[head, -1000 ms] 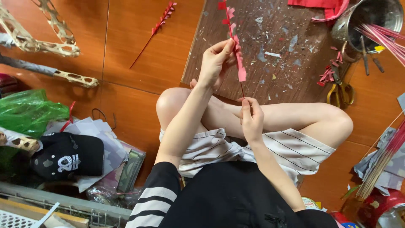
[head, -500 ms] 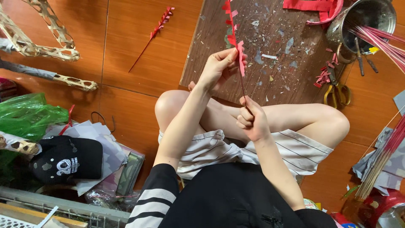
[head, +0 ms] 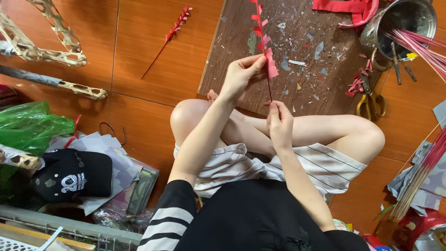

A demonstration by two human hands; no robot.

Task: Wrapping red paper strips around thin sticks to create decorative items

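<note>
Head view looking straight down at someone sitting cross-legged on an orange tiled floor. Right hand [head: 280, 124] is pinched shut on the bottom end of a thin stick [head: 268, 88], fingertips together around it just above the knees. Left hand [head: 241, 76] is higher up, thumb and fingers closed on the red paper fringe [head: 271, 65] wrapped along that stick. The stick stands roughly upright in the picture, over a scuffed wooden board [head: 302, 79] littered with paper scraps. Yellow-handled scissors [head: 370, 103] lie at the board's right edge, a metal pot [head: 404, 25] with more sticks sits far right. Another finished red fringed stick [head: 169, 37] lies on the floor far left, and a black cap [head: 72, 174] sits near left
</note>
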